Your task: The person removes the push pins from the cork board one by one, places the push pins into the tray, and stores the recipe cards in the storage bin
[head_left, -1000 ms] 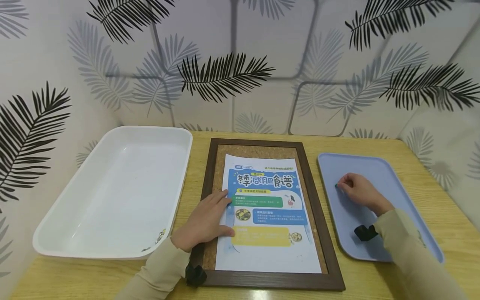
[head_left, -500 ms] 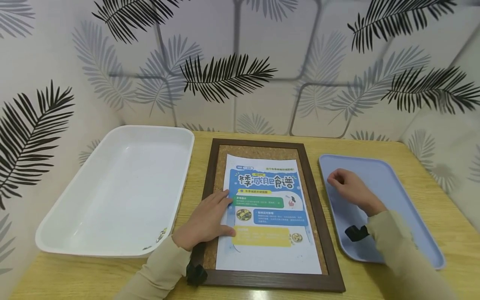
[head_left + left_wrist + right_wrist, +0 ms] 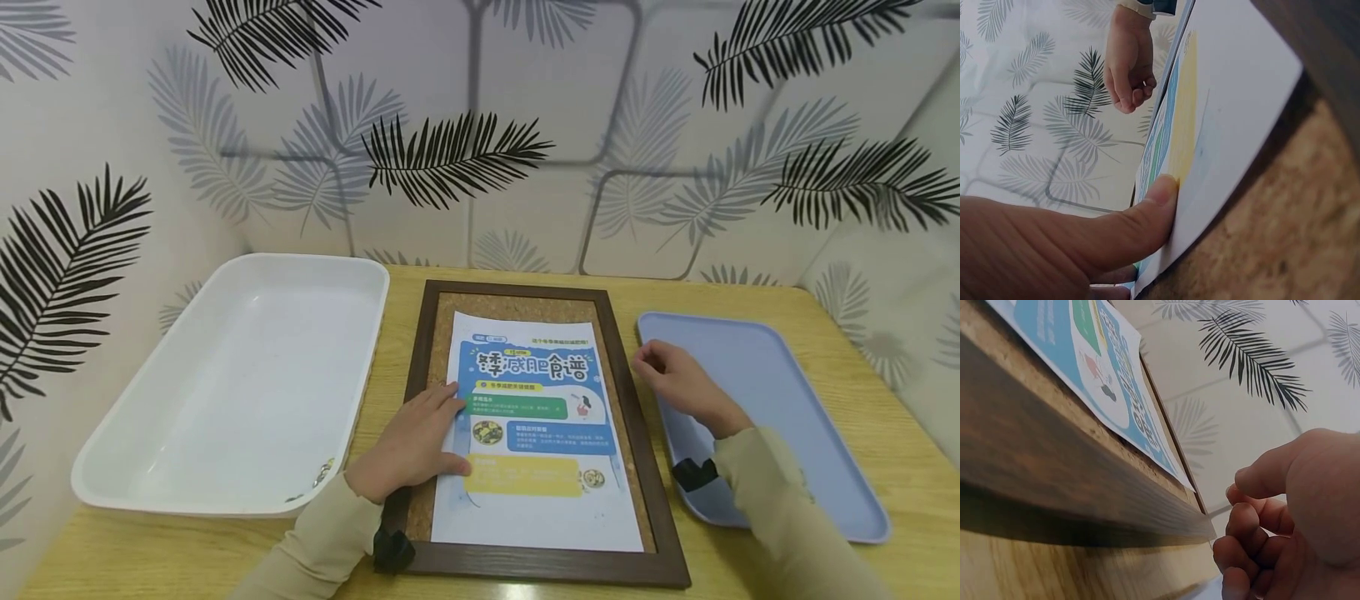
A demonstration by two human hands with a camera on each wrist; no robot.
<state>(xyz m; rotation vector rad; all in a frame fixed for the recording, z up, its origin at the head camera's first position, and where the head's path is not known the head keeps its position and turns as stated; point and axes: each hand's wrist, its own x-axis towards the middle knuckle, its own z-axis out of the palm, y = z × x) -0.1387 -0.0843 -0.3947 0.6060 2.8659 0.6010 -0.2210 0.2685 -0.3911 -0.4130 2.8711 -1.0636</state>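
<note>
My left hand (image 3: 411,440) lies spread over the left edge of a printed poster sheet (image 3: 536,521), fingers straight. In the left wrist view its thumb (image 3: 1125,234) presses the paper near a yellow band. The sheet rests on a cork board (image 3: 517,307) with a dark brown frame. My right hand (image 3: 686,387) hovers at the board's right side, over the left rim of a blue tray (image 3: 795,442). Its thumb and index finger (image 3: 1250,487) meet in a pinch, the other fingers curled. The small green thing seen earlier at these fingertips is hidden now.
A large white basin (image 3: 247,392) stands left of the board, close to its frame. The wooden table (image 3: 517,273) ends at a leaf-patterned wall covering (image 3: 517,200) behind. Black bands (image 3: 393,550) sit at both wrists.
My right hand has moved left from the tray's middle to its left rim, and the green speck at its fingertips has gone out of sight. The left hand stays on the paper.
</note>
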